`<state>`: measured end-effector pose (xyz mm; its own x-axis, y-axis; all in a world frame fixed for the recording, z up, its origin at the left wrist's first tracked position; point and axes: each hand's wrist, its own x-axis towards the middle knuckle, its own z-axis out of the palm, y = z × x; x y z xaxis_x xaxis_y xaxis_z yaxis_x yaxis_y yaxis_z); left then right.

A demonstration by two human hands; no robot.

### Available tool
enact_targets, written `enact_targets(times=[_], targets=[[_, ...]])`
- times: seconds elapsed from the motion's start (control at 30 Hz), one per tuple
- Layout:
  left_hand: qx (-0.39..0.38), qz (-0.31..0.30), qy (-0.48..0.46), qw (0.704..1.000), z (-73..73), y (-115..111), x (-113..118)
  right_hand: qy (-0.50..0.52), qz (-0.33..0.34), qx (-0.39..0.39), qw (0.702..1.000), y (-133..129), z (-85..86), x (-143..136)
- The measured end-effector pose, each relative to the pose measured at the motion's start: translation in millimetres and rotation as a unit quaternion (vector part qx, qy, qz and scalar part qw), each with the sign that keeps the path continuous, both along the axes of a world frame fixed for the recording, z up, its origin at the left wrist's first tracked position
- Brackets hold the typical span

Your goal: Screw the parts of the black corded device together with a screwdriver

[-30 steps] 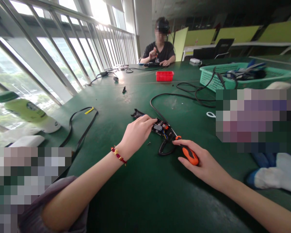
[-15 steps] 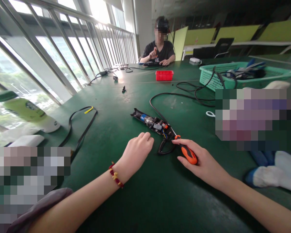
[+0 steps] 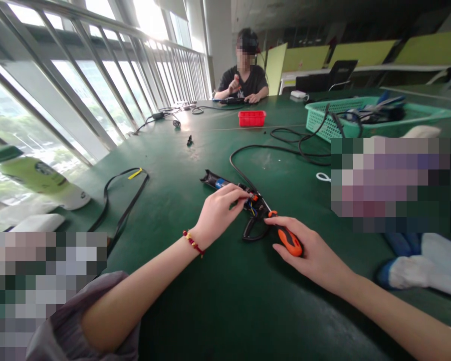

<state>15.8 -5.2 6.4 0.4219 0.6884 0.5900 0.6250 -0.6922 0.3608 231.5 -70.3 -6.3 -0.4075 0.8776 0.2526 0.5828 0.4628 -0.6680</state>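
An opened black device [image 3: 262, 209] with blue, orange and wired parts inside lies on the green table [image 3: 195, 301], its loop handle toward me. My left hand [image 3: 222, 209] reaches over its middle, thumb and fingers brought together at the orange part; what they pinch is too small to make out. An orange and black screwdriver [image 3: 291, 241] is in my right hand [image 3: 311, 250], its shaft pointing to the device's right end. The tip is lost among the dark parts.
A black cable [image 3: 244, 146] loops back to the right. Behind stand a red tray [image 3: 251, 119] and a green basket [image 3: 319, 120] of tools. A black strap [image 3: 105, 193] and a bottle [image 3: 41, 176] are at left. Across the table sits a person [image 3: 244, 75].
My left hand has moved right and forward from beside the device onto its middle, now covering part of it. My right hand stays on the screwdriver. The view has shifted slightly.
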Motion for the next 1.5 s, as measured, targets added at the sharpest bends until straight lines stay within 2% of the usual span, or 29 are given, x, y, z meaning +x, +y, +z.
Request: enact_targets(times=[0.13,0.23,0.37,0.53,0.63,0.7,0.77,0.83,0.9,0.97,1.03,1.13,1.33,1.5], targets=[[0.062,0.030,0.065,0.995,-6.6,6,-2,0.002,0.002,0.005,1.000,0,0.3,0],[0.080,0.051,0.093,0.991,-8.3,8,-6,0.003,0.005,0.006,1.000,0,-0.3,0],[0.083,0.029,0.091,0.992,-8.5,10,-7,0.004,0.004,0.008,1.000,1,-1.4,1],[0.126,0.023,0.128,0.983,-10.6,8,-6,0.001,0.005,0.003,1.000,1,-1.8,0],[0.146,0.015,0.180,0.973,-4.1,5,-7,0.010,0.001,-0.003,1.000,0,-1.9,0],[0.154,-0.014,0.211,0.965,5.4,6,-10,0.030,-0.009,-0.010,0.999,-2,-1.6,0],[0.145,-0.026,0.221,0.964,15.0,11,-17,0.062,-0.027,-0.010,0.998,-3,-1.1,1],[0.112,0.013,0.209,0.972,19.7,22,-28,0.101,-0.050,0.005,0.994,-4,-0.8,3],[0.058,0.044,0.216,0.974,16.9,34,-41,0.137,-0.073,0.032,0.987,-5,-1.2,5],[0.014,0.032,0.240,0.970,9.4,44,-53,0.160,-0.091,0.062,0.981,-6,-2.7,7],[0.003,0.038,0.250,0.967,2.6,48,-59,0.176,-0.109,0.090,0.974,-8,-4.9,8],[0.012,0.065,0.256,0.964,-0.5,45,-57,0.201,-0.126,0.102,0.966,-9,-7.1,8],[0.003,0.097,0.245,0.965,-1.3,28,-37,0.166,-0.093,0.088,0.978,-12,-1.4,7],[0.024,0.126,0.234,0.964,-6.9,23,-29,0.185,-0.114,0.085,0.972,-13,0.1,10]])
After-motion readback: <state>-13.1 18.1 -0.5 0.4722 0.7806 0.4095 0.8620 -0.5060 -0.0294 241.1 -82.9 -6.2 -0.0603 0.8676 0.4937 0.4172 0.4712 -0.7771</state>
